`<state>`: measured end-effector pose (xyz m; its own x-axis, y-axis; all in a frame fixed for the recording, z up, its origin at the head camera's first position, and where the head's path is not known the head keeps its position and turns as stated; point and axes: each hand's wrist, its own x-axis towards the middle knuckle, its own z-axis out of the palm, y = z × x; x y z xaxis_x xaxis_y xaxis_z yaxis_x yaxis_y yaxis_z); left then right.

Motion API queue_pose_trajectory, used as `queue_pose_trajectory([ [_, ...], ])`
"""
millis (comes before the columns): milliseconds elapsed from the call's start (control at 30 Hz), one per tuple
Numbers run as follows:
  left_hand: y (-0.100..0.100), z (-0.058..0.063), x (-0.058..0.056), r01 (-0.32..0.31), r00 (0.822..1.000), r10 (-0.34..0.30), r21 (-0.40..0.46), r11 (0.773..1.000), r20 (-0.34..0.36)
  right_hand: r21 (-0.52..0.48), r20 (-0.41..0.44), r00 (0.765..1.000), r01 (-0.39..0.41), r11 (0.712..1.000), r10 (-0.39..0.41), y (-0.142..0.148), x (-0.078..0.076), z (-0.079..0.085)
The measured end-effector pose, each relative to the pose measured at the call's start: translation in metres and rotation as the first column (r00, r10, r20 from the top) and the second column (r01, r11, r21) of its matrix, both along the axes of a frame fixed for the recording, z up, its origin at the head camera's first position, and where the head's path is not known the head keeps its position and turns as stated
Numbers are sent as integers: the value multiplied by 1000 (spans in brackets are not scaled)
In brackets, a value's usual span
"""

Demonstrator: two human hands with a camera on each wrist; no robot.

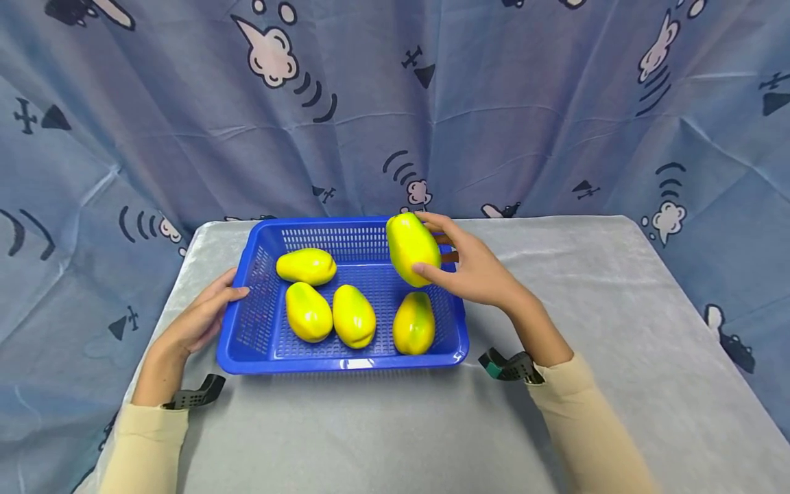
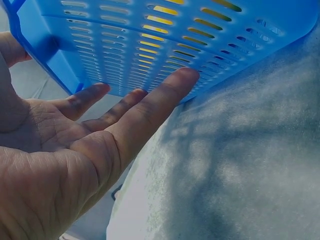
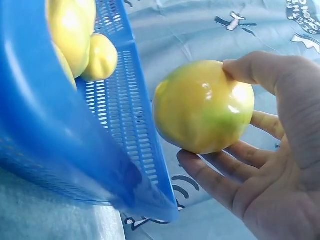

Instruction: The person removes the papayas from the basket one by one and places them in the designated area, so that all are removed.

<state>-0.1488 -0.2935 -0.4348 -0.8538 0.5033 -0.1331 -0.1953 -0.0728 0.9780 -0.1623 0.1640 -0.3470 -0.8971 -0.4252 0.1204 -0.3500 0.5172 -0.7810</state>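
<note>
A blue slotted basket (image 1: 262,336) stands on the grey-covered table and holds several yellow-green papayas (image 1: 354,315). My right hand (image 1: 472,271) grips another yellow-green papaya (image 1: 412,248) above the basket's right rear corner; the right wrist view shows thumb and fingers (image 3: 250,70) wrapped round that papaya (image 3: 202,107) beside the basket wall (image 3: 125,115). My left hand (image 1: 206,312) lies with straight fingers (image 2: 150,107) against the left outer wall of the basket (image 2: 165,40).
The grey table cloth (image 1: 617,309) extends to the right of and in front of the basket. A blue patterned curtain (image 1: 494,103) hangs behind the table. Black wrist-mounted clips (image 1: 509,367) sit at both sleeves.
</note>
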Motion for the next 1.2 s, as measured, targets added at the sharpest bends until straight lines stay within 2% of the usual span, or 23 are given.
queue_pose_trajectory([
  [267, 3, 2, 1, 1, 1000, -1, -24, 1000, -2, -82, -98, 989, 105, 991, -112, 24, 12, -2],
  [400, 4, 3, -2, -6, 1000, 6, -40, 999, -4, -100, -119, 978, 162, 982, -173, 36, 15, -6],
  [600, 6, 3, -5, -5, 1000, 5, -52, 999, -12, -112, -109, 964, 231, 966, -243, 49, 20, -10],
  [833, 5, 2, -4, -18, 1000, 17, -55, 998, -14, -142, -90, 956, 266, 954, -280, 58, 23, -13],
  [1200, 1, 0, 0, -35, 999, 34, -76, 996, -14, -148, -45, 934, 345, 927, -355, 72, 32, -31],
])
